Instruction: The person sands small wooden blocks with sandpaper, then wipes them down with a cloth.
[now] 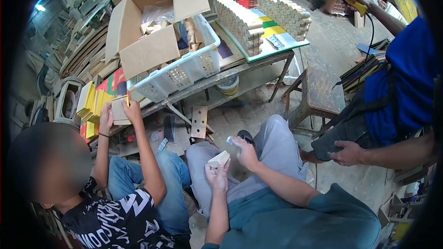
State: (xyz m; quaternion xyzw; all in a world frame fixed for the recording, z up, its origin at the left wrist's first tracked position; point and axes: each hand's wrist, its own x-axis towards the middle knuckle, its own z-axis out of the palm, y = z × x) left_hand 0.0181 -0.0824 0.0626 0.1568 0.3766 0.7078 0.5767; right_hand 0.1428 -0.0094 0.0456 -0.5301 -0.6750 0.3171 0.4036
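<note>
The left hand [217, 177] clamps its fingers on a pale, wedge-shaped wooden block [218, 159], while the right hand [245, 153] pinches something small and blurred.

The person wears a teal short-sleeved shirt and light grey trousers, with a dark shoe on one foot; both forearms are bare, no gloves.

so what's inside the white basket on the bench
An open cardboard box stands in the white basket, with small wooden pieces and clear plastic inside it. The basket's floor and lower contents are hidden by the box and the basket wall.
</note>
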